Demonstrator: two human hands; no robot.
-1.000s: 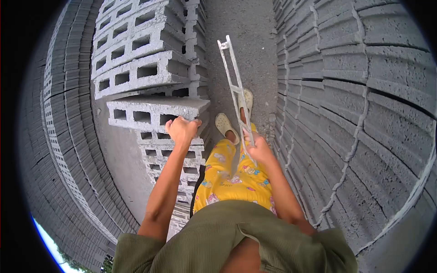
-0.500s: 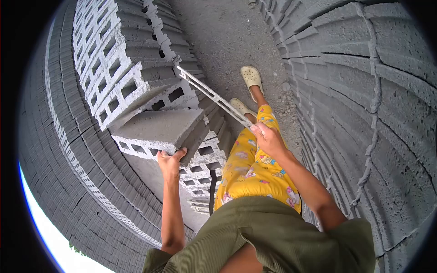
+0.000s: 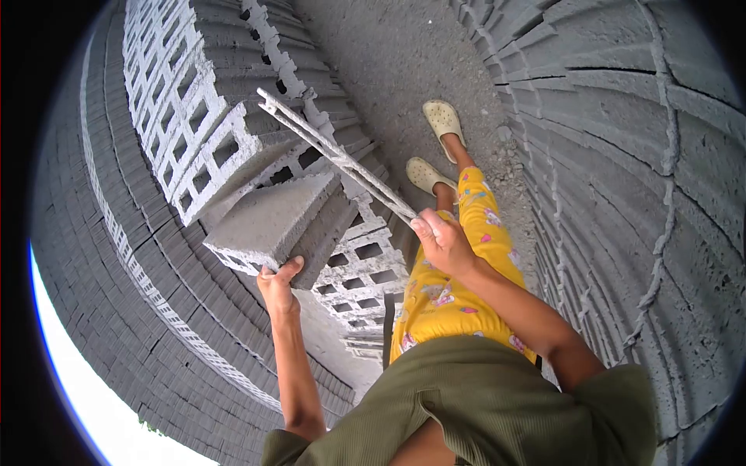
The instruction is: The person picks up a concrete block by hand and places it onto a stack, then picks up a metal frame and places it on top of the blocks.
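My left hand [image 3: 278, 287] is closed on the near corner of a grey hollow concrete block [image 3: 264, 213], its thumb against the side. The block is tilted on top of a stack of similar blocks [image 3: 361, 268], with its row of holes facing left. In my right hand [image 3: 443, 242] is one end of a long, dusty, whitish slotted bar [image 3: 338, 159], like two thin rails joined by cross pieces. The bar slants up and left, and its far end overlaps the stacked blocks behind the held one.
More hollow blocks [image 3: 167, 101] are stacked ahead on the left. A high wall of stacked blocks [image 3: 622, 171] rises close on the right. Between them runs a narrow gravel path [image 3: 381, 54], where my feet in beige clogs [image 3: 443, 118] stand. Further rows of blocks [image 3: 101, 256] curve along the far left.
The held block has tilted further and turned in my left hand. My right hand has swung the bar's far end up and left, away from the block's far edge.
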